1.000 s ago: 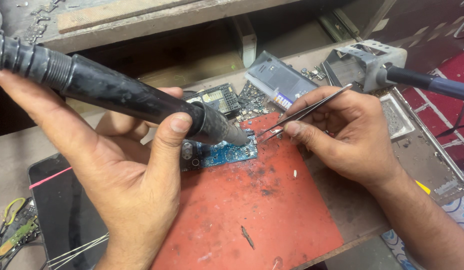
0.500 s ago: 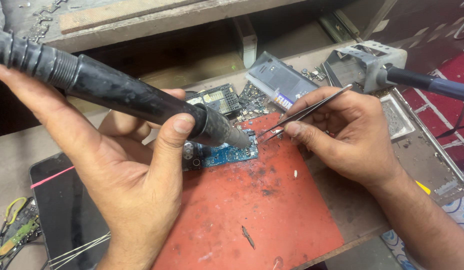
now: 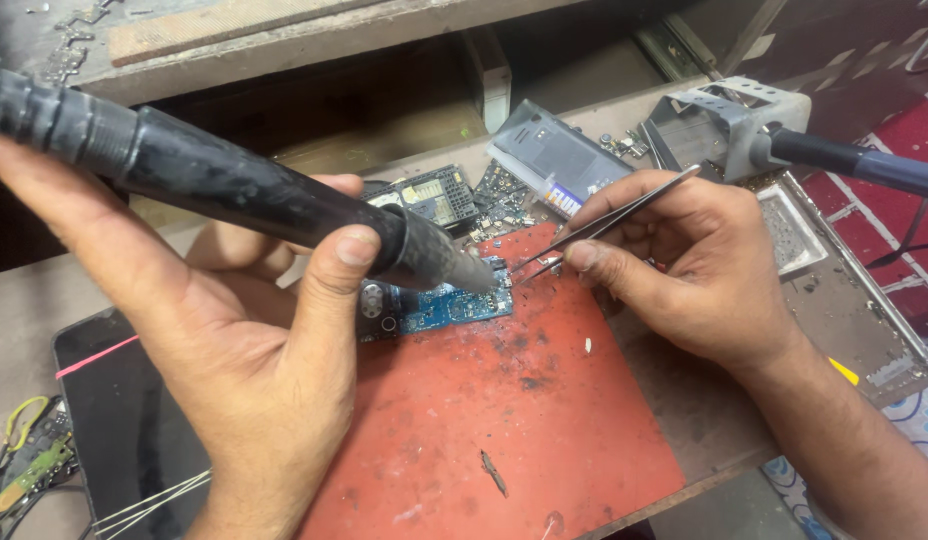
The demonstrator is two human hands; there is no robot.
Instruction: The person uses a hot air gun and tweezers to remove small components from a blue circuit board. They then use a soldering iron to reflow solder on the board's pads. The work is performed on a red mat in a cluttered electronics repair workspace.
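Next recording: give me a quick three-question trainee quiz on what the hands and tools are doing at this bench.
1. True or false: the left hand holds the thick black hot-air tool with its nozzle over the small blue circuit board.
2. What does the right hand pinch? A) thin metal tweezers B) a yellow screwdriver C) a brush
3. What does the blue circuit board lie on?

Key
1. True.
2. A: the thin metal tweezers, tips pointing at the board's right edge.
3. The worn red work mat.
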